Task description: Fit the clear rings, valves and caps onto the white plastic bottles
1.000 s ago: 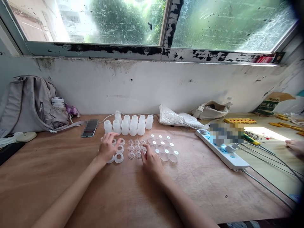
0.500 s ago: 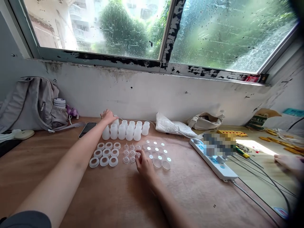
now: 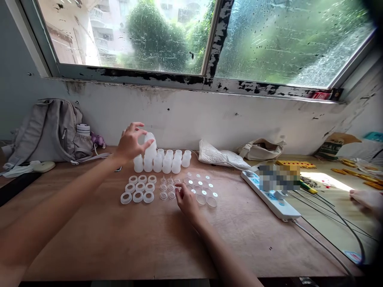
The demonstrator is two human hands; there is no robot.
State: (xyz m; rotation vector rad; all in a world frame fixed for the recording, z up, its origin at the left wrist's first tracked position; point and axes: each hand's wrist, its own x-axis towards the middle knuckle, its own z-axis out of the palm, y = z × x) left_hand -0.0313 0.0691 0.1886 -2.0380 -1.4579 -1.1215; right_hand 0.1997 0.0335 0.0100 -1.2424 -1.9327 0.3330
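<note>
Between thumb and fingers, my left hand (image 3: 131, 140) holds a white translucent bottle (image 3: 150, 146) above the back left of the grouped bottles (image 3: 166, 164). My right hand (image 3: 186, 201) rests with bent fingers at the right edge of the small clear round parts (image 3: 163, 187); what its fingertips hold, if anything, is hidden. Several white rings (image 3: 138, 196) lie in rows in front of the bottles. Right of my right hand are thin clear discs (image 3: 212, 202) and small white dots with holes (image 3: 204, 192).
A power strip (image 3: 269, 195) with cables lies to the right. Behind are a padded white bag (image 3: 221, 156) and a beige pouch (image 3: 261, 150). A grey backpack (image 3: 50, 131) stands at left. Another person's hand (image 3: 366, 199) is at far right, near yellow parts (image 3: 296, 164).
My left hand has lifted a bottle up from the back left of the group. My right hand stays beside the small clear parts. The view has shifted slightly.
</note>
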